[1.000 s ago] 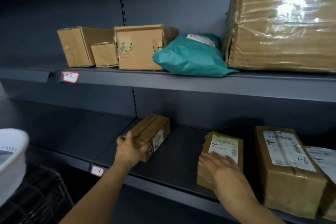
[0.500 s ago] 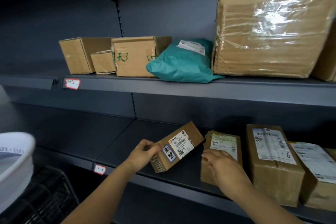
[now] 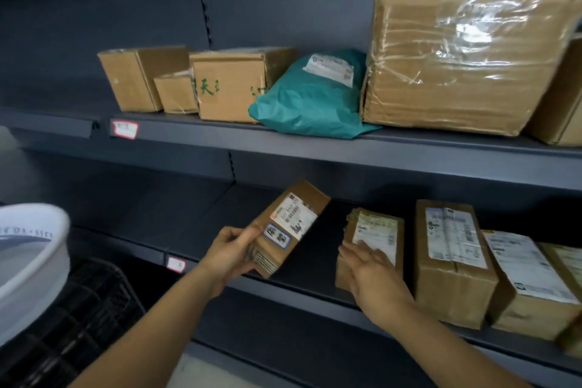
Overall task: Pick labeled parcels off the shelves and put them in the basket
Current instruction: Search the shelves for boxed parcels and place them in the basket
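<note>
Left fingers (image 3: 234, 231): curled round the near end of the tilted parcel (image 3: 291, 225), thumb on its labelled top face.
Left hand (image 3: 228, 257): raised over the front of the lower shelf (image 3: 189, 217), forearm reaching in from the lower left; it holds the parcel with its far end higher.
Right fingers (image 3: 356, 253): fairly straight, lying flat on the label of the squat parcel (image 3: 376, 227); whether the thumb grips its side cannot be told.
Right hand (image 3: 373, 277): palm down, forearm coming up from the lower right.
Squat parcel: standing on the lower shelf, just left of a tall box (image 3: 453, 261) with a white label.
Basket (image 3: 37, 261): white, at the left edge, well apart from both parcels.
</note>
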A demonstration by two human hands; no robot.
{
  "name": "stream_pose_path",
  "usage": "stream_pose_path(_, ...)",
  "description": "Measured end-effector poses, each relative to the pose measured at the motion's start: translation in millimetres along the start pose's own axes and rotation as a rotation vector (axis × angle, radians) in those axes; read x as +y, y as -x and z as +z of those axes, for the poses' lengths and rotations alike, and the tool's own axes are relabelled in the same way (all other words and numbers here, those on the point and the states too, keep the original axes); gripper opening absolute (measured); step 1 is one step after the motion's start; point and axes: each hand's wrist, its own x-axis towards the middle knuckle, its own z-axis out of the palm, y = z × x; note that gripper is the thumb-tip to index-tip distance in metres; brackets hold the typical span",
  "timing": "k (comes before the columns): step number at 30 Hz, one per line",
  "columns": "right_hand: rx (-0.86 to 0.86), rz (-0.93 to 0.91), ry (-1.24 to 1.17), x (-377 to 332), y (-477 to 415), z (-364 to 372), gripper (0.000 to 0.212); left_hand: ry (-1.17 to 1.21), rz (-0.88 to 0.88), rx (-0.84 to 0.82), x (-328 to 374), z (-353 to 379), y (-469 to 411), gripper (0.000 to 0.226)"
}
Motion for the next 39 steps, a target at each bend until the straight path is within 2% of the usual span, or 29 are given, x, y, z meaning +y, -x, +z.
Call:
stream_pose_path(2,-0.072,0.010,-0.005,-4,6,-9,0.058,0.009,-0.050,-0.007,10,-4,10,0.041)
stream_pose_path(5,-0.078,0.025,-0.052,-23,13,-36,0.061,-0.078,-0.134,-0.054,28,-12,39,0.040)
stream_pose_path(10,-0.126,0.094,-0.169,-63,38,-104,0.084,-0.251,-0.247,-0.146,74,-35,109,0.027)
stream_pose_path(15,-0.250,0.075,-0.204,-93,86,-200,0.110,-0.388,-0.327,-0.329,158,-53,185,0.024)
stream_pose_path(19,-0.240,0.104,-0.304,-111,130,-294,0.108,-0.473,-0.331,-0.460,236,-38,234,0.027)
stream_pose_path(24,-0.144,0.241,-0.366,-103,199,-390,0.101,-0.519,-0.228,-0.502,307,22,296,0.037)
stream_pose_path(27,-0.059,0.329,-0.406,-83,254,-440,0.101,-0.519,-0.132,-0.568,334,72,343,0.053)
stream_pose_path(31,0.090,0.407,-0.419,-47,357,-505,0.094,-0.537,0.062,-0.805,357,138,426,0.087)
stream_pose_path(35,0.209,0.524,-0.373,-16,496,-552,0.096,-0.740,0.213,-1.079,355,220,525,0.121)
stream_pose_path(37,0.253,0.611,-0.374,-2,574,-570,0.095,-0.828,0.290,-1.157,343,269,581,0.120)
stream_pose_path(39,0.294,0.694,-0.346,11,653,-592,0.087,-0.862,0.411,-1.201,328,322,642,0.104)
